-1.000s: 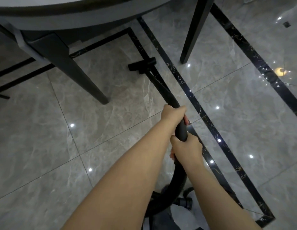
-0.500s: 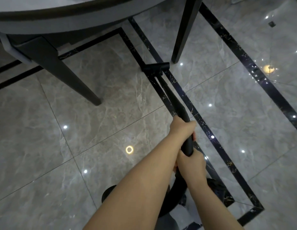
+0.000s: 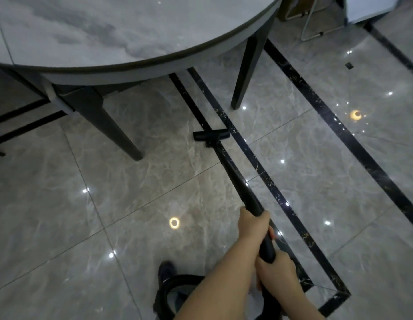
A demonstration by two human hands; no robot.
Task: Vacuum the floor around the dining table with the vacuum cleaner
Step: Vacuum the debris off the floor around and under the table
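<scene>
Both hands clamp the black vacuum wand (image 3: 237,179) in line, the left hand (image 3: 252,224) ahead and the right hand (image 3: 276,270) behind (likelier for steering), so its floor nozzle (image 3: 211,135) lies flat on the marble floor (image 3: 108,192) between the dining table's (image 3: 131,31) 2 legs.

Glossy grey marble floor (image 3: 131,181) (black inlay strips (image 3: 339,125)), ceiling-light reflections.
</scene>
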